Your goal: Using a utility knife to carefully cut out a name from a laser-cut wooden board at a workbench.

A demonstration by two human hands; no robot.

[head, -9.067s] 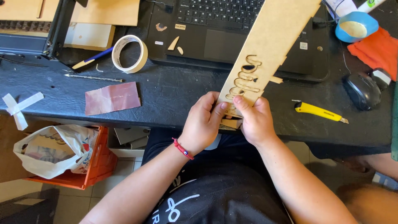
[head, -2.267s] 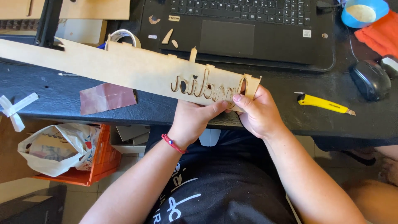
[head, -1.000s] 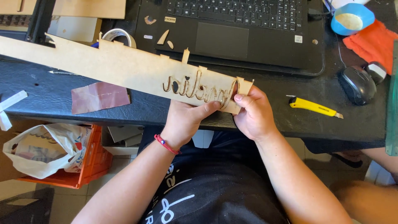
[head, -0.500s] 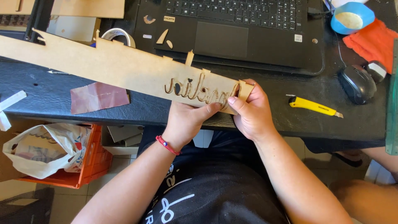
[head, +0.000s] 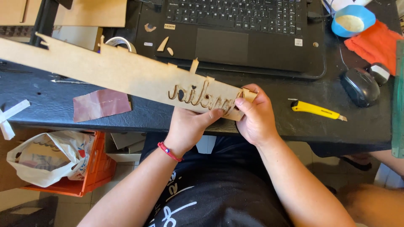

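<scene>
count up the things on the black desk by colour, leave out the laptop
tan wooden board: 1
yellow utility knife: 1
reddish sandpaper sheet: 1
black mouse: 1
blue bowl: 1
orange cloth: 1
total: 6

Probably home craft workshop: laptop [head: 240,31], utility knife [head: 317,110], sandpaper [head: 101,104], tape roll [head: 121,42].

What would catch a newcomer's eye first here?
A long thin wooden board with cut-out cursive lettering lies slanted across the black desk, gripped at its lettered end by the left hand and right hand. Behind it sits an open laptop; a yellow utility knife lies right.
</scene>
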